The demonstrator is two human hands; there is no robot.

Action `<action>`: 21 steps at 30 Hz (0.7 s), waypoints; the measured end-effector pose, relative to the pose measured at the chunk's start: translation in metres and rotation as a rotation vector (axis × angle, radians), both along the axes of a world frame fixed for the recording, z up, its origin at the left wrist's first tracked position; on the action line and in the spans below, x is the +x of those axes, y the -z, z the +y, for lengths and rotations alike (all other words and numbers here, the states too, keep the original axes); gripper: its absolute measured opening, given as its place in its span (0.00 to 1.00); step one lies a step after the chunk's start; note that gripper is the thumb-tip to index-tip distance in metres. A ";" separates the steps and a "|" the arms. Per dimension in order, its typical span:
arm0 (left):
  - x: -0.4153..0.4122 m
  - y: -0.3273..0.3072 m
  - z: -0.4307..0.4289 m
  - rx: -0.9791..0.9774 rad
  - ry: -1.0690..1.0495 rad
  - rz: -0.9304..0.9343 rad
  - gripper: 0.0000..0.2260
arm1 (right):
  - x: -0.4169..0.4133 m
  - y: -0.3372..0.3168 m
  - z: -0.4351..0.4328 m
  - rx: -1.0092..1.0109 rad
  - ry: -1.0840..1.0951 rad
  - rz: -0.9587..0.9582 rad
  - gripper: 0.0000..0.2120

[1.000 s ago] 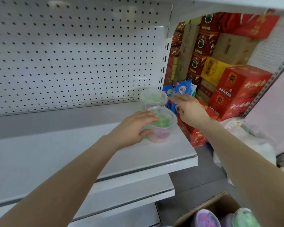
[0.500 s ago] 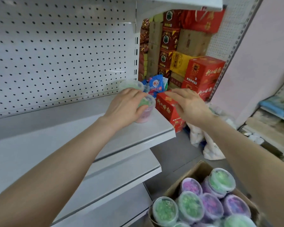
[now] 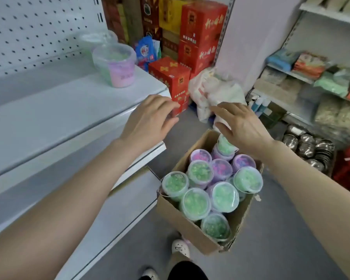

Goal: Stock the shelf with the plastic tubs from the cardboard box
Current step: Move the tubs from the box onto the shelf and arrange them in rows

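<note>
Cardboard box point(image 3: 180, 221) stood on the grey floor beside the white shelf point(image 3: 69, 102). It was full of plastic tubs point(image 3: 224, 197) with clear lids, green ones and purple ones, packed close and in more than one layer. Two placed tubs point(image 3: 117, 65) stood on the shelf near its right end, one behind the other, well apart from both hands.

The right hand point(image 3: 242, 126) hovered over the far end of the box, its fingers loosely spread and a little bent above a raised green tub point(image 3: 225, 145). Whether the palm touched this tub I could not tell, because the hand covered it. The left hand point(image 3: 150, 120) hung between the shelf edge and the box, fingers close together and softly curled, holding nothing.

In my judgement the main risk was inside the box. The upper tubs leaned on the lower ones, so lifting the raised green tub carelessly could make its neighbours tip over. A grip on the lid only could pull the lid off. On the shelf, the placed tubs stood close to the open right end. New tubs pushed against them from the left could slide one off, toward the red cartons point(image 3: 170, 77) below.
</note>
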State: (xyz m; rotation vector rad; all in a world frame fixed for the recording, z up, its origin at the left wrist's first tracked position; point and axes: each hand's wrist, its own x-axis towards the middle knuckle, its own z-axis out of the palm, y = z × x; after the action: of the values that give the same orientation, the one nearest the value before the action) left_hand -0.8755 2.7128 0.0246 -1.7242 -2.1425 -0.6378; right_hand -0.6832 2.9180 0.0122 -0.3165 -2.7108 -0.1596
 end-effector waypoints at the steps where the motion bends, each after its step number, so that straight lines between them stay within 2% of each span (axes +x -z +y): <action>1: 0.008 0.013 0.004 -0.024 0.008 -0.024 0.15 | 0.012 0.014 0.001 -0.015 0.020 -0.023 0.20; 10: 0.070 0.128 0.055 -0.291 0.066 -0.194 0.15 | 0.105 0.144 0.046 -0.270 0.238 -0.248 0.20; 16: 0.090 0.193 0.098 -0.500 -0.042 -0.299 0.19 | 0.149 0.211 0.099 -0.455 0.418 -0.414 0.24; 21: 0.095 0.236 0.123 -0.626 -0.198 -0.404 0.22 | 0.153 0.249 0.155 -0.510 0.504 -0.564 0.25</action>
State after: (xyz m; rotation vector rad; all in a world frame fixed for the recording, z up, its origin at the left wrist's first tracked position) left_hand -0.7804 2.8357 -0.2111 -1.7268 -2.9958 -0.2855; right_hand -0.5303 3.0725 -0.2365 -1.2732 -3.1216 0.3670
